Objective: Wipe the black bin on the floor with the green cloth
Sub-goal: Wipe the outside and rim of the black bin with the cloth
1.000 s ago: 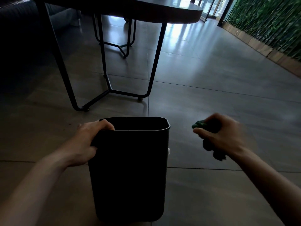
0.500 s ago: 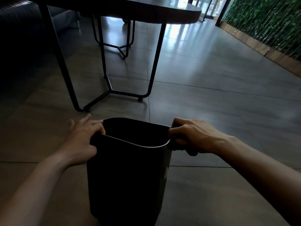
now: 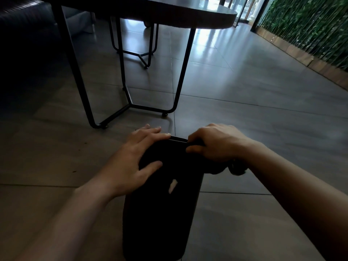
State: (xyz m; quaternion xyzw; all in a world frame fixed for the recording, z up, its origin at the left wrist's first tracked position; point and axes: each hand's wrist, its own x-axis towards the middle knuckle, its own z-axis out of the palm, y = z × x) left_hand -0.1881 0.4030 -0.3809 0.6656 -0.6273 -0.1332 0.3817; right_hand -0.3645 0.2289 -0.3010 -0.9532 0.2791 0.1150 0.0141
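Right hand [image 3: 216, 143] clenched on dark, barely visible cloth [image 3: 236, 167] at black bin [image 3: 160, 213] rim, left hand [image 3: 135, 159] splayed flat on it; bin's inside hidden.

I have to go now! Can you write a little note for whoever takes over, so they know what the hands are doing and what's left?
Left hand: fingers spread flat on the upper side of the black bin, steadying it.
Right hand: curled over the bin's far rim, with a dark bunch below it, likely the green cloth.
Bin: on the floor, tipped away so its mouth is hidden, near the table.
Done: bin held, cloth at the rim.
Left: wipe the rim, sides and inside. How much is already wiped cannot be told.
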